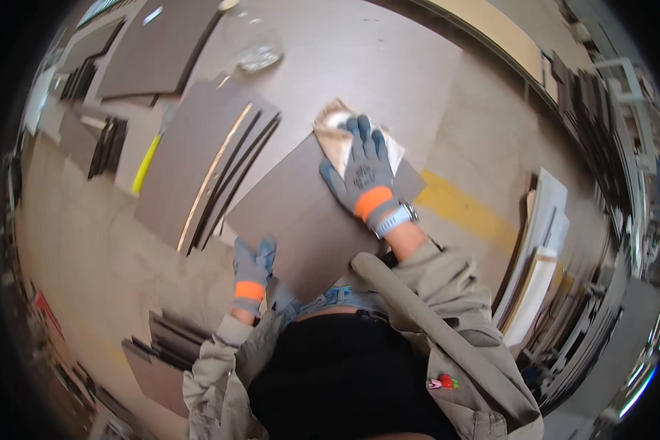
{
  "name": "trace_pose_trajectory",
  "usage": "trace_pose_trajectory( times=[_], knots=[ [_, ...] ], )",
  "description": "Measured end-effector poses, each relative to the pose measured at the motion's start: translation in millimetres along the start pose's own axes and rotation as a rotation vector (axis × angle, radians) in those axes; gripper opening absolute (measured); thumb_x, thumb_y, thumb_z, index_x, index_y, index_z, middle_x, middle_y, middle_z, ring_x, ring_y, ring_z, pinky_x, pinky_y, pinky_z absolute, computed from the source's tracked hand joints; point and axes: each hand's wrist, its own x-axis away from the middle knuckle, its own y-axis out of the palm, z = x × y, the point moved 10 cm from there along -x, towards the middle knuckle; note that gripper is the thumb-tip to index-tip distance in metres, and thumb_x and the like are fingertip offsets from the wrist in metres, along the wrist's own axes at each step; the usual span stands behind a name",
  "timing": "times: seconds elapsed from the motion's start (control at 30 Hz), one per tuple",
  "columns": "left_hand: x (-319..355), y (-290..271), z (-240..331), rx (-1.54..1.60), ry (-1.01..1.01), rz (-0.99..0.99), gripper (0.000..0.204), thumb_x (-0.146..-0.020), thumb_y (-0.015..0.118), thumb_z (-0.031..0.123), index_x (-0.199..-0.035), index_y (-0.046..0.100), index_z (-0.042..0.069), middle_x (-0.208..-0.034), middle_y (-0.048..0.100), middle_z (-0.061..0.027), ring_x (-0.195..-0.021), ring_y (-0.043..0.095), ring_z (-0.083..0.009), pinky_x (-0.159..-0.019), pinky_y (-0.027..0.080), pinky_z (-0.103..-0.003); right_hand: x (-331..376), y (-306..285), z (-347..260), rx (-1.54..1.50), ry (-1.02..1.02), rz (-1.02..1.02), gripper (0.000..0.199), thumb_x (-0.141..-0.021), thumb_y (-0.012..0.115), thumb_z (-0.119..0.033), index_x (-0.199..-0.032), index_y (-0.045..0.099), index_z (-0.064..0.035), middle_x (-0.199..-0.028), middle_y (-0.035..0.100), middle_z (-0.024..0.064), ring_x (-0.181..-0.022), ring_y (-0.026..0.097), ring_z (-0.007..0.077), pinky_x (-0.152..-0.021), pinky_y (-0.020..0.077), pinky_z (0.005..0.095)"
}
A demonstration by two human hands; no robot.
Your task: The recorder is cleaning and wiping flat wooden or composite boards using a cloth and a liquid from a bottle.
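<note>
A flat brown board [308, 213] lies in front of my body, its far end over a large brown sheet. My right hand [367, 165], in a grey glove with an orange cuff, rests flat with fingers spread on a crumpled beige and white cloth [332, 136]. The cloth sits at the board's far edge. At the near left edge of the same board, my left hand [252, 265] wears a matching glove. Its thumb and fingers pinch around that edge, and the fingers' undersides are hidden.
A large brown sheet [345, 51] spreads beyond the board. Stacked boards [205, 139] stand left, beside a yellow-handled tool [147, 165]. A clear plastic bottle [257, 48] lies farther back. More panels lean at right [539, 249] and lower left [165, 352]. Yellow floor tape [469, 209] crosses at right.
</note>
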Motion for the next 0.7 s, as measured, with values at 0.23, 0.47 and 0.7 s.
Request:
trace_pose_trajectory(
  times=[0.23, 0.47, 0.7],
  knots=[
    [-3.2, -6.3, -25.1, -0.211, -0.089, 0.014, 0.043, -0.086, 0.061, 0.03, -0.109, 0.049, -0.004, -0.097, 0.062, -0.0239, -0.085, 0.061, -0.0376, -0.076, 0.048, -0.042, 55.6, 78.8, -182.7, 0.099, -0.591, -0.472, 0.078, -0.088, 0.039, -0.055, -0.139, 0.035, 0.0036, -0.148, 0.028, 0.023, -0.139, 0.022, 0.0353, -0.116, 0.0095, 0.0401],
    [51.4, 41.7, -24.2, 1.021, -0.425, -0.372, 0.057, -0.096, 0.038, 0.051, -0.127, 0.05, 0.004, -0.117, 0.061, -0.0137, -0.103, 0.061, -0.0253, -0.09, 0.049, -0.04, -8.4, 46.2, -105.7, 0.127, -0.445, -0.155, 0.064, -0.088, 0.044, -0.044, -0.138, 0.039, -0.0034, -0.144, 0.032, 0.0258, -0.134, 0.028, 0.0394, -0.113, 0.0154, 0.0438],
    [50.5, 69.8, -53.9, 1.439, -0.565, -0.641, 0.059, -0.097, 0.03, 0.052, -0.133, 0.046, 0.008, -0.124, 0.057, -0.012, -0.108, 0.058, -0.025, -0.093, 0.047, -0.043, 72.9, 84.6, -205.1, 0.268, -0.778, -0.358, 0.065, -0.09, 0.04, -0.052, -0.134, 0.047, -0.0038, -0.142, 0.037, 0.0227, -0.137, 0.026, 0.0317, -0.115, 0.0133, 0.0421]
  ],
)
